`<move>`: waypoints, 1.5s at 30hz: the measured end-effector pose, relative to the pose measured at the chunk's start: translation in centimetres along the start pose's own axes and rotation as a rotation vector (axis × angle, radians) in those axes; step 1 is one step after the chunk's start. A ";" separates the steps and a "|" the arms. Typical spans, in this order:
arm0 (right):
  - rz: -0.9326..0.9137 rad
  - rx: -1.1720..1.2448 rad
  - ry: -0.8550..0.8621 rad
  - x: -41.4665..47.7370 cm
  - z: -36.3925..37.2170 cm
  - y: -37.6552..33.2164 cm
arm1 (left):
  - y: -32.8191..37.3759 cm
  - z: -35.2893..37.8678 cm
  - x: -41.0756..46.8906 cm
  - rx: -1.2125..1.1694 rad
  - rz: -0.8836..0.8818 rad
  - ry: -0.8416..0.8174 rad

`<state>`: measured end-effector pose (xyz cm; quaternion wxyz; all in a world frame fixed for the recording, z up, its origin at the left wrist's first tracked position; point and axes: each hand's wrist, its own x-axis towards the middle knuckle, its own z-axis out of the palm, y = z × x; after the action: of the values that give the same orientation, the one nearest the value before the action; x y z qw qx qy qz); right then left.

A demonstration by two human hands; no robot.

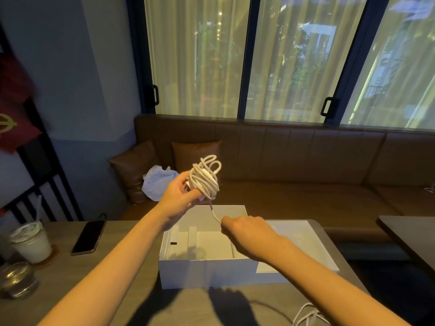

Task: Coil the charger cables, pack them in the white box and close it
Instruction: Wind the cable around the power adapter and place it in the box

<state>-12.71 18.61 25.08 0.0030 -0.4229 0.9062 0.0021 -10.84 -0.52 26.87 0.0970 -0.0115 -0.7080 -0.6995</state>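
My left hand (pixel 180 196) is raised above the open white box (pixel 207 271) and holds a bundle of white charger cable (pixel 207 178) looped around its fingers. A short tail of that cable runs down to my right hand (pixel 244 231), which pinches its end just over the box. The box stands on the table with white inserts inside. Its white lid (pixel 303 241) lies flat to the right of it. A second white cable (pixel 308 314) lies loose on the table at the bottom right.
A dark phone (pixel 89 237) lies on the table to the left, beside an iced drink cup (pixel 30 242) and a glass jar (pixel 16 278). Behind the table runs a brown sofa (pixel 306 165) with cushions and a white plastic bag (pixel 159 182).
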 end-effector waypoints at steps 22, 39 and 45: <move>-0.021 0.788 0.344 0.9 -3.3 6.5 | 2.6 2.0 -3.2 0.067 -0.069 -0.558; -0.319 -0.027 0.433 -1.1 -8.1 2.7 | -1.4 -2.4 -0.9 0.519 -0.040 -0.248; -0.199 0.527 0.508 0.9 -8.1 4.3 | 1.4 0.7 -3.3 0.362 -0.083 -0.576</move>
<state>-16.59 20.64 33.17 -0.1129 -0.4805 0.8020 -0.3364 -7.46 0.55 27.78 -0.1350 -0.1625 -0.8189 -0.5337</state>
